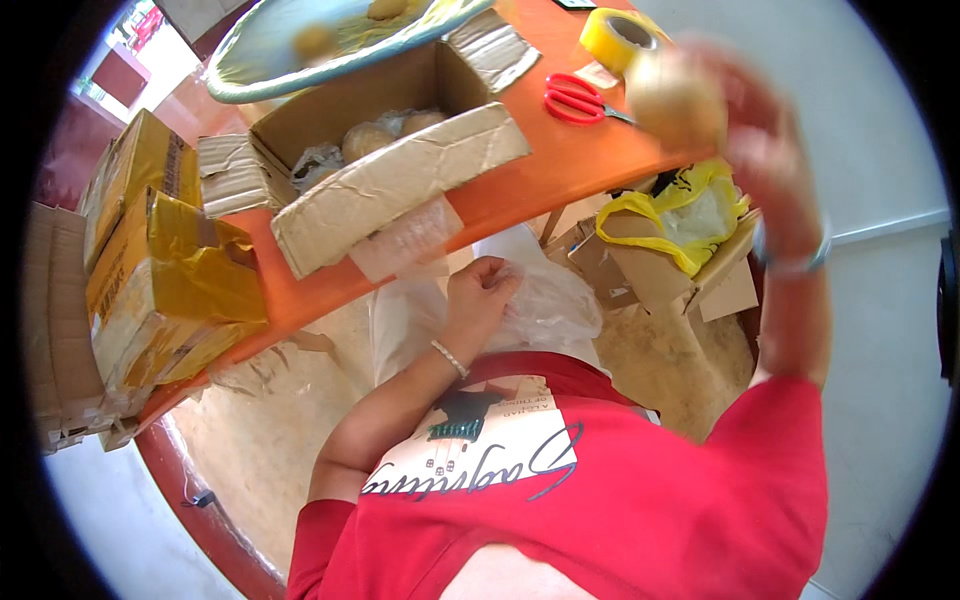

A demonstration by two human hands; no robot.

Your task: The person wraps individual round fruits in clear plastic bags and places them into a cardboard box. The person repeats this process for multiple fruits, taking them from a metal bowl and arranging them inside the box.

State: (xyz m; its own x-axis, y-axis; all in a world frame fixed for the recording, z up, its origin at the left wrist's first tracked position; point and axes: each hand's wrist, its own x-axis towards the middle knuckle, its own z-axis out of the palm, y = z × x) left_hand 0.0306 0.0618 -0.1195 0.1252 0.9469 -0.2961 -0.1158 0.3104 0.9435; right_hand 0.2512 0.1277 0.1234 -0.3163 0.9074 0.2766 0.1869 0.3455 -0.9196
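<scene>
My left hand [484,296] pinches a clear plastic bag [559,304] just above my lap, below the table edge. Raised at the right, my right hand [761,124] grips a round tan object [675,97], perhaps a fruit; both are blurred. Scissors with red handles [574,99] lie on the orange table [592,161] beside that object, their blades partly behind it. A roll of yellow tape [611,41] is just past them. In the open cardboard box [401,191] sit several round brown objects [367,141], some in clear plastic.
Beyond the box stands a lined round basket [352,56] holding yellowish round things. Taped cartons [202,277] are stacked at the table's left. Under the right edge, a yellow plastic bag [694,217] lies in an open carton [649,259]. Bubble wrap [409,236] hangs over the front edge.
</scene>
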